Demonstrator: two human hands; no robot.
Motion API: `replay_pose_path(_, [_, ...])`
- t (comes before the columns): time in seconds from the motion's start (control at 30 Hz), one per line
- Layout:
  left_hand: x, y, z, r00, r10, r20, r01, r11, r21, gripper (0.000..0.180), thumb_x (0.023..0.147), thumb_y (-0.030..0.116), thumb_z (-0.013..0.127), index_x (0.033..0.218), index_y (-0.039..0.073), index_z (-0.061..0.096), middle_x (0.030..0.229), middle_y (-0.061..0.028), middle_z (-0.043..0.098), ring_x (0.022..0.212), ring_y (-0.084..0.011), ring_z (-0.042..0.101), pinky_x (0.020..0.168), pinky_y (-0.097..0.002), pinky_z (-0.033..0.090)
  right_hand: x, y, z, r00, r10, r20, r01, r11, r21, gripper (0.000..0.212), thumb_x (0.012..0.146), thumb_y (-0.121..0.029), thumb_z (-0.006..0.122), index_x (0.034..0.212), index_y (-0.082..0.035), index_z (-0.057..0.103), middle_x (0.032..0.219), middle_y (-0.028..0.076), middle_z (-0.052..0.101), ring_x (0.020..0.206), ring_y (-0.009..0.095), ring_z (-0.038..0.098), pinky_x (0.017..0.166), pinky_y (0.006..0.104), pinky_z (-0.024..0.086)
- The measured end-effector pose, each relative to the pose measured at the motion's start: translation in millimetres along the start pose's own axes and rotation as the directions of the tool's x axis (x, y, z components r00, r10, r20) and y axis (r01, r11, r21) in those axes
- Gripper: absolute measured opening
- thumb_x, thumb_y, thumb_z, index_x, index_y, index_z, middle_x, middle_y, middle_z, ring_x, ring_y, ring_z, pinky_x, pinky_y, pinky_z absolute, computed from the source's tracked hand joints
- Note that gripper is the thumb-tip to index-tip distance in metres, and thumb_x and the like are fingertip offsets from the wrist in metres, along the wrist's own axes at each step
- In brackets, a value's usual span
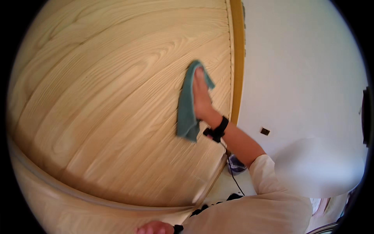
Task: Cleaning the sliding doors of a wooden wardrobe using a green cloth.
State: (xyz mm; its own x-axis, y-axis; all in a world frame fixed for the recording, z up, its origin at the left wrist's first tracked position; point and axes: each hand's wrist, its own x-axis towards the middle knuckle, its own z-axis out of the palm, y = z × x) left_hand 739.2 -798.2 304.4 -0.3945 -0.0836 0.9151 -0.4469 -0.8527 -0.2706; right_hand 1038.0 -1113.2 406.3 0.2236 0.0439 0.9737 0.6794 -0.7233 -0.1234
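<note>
A teal-green cloth (187, 113) lies against a broad pale wood-grain panel (128, 97). My right hand (201, 95) presses on the cloth with its fingers stretched along it; part of the cloth hangs down past the wrist, and one corner folds out beyond the fingers. Around that wrist is a black strap (223, 126) with a small black device. Down at the lower rim, my left hand (156, 227) shows only in part beside the wooden surface. Its fingers look loosely bent and apart, with nothing visible in them.
A yellowish wooden edge strip (237, 58) borders the panel on the right. Past it stands a pale wall (300, 66) with a small dark square plate (265, 131). A dark cable (235, 181) hangs below the right wrist, near a dark bag-like item (237, 163). A rounded ledge (97, 201) bounds the panel below.
</note>
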Motion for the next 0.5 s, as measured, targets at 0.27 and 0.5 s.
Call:
replay_pose_path(0.27, [5.8, 24.0, 122.1, 0.793, -0.255, 0.554, -0.029, 0.892, 0.451, 0.043, 0.096, 0.017, 0.049, 0.135, 0.001, 0.057, 0.152, -0.0274, 0.04, 0.144, -0.0456, 0.032, 0.117, -0.0629, 0.022, 74.2, 120.2, -48.4, 0.998, -0.052, -0.025, 0.054, 0.994, 0.091, 0.063, 0.098, -0.011, 0.05, 0.152, 0.008, 0.027, 0.16, 0.03, 0.021, 0.149, 0.044, 0.02, 0.122, 0.0482, 0.018])
replay_pose_path(0.5, [-6.9, 16.8, 106.5, 0.842, -0.264, 0.471, -0.182, 0.682, 0.708, 0.052, 0.1, 0.026, 0.041, 0.146, 0.002, 0.047, 0.157, -0.028, 0.033, 0.146, -0.0464, 0.027, 0.119, -0.0602, 0.015, 125.6, 35.5, -37.6, 0.981, -0.034, -0.19, -0.014, 0.969, -0.247, 0.063, 0.088, 0.004, 0.046, 0.146, 0.02, 0.026, 0.155, 0.038, 0.02, 0.147, 0.053, 0.017, 0.119, 0.0624, 0.012])
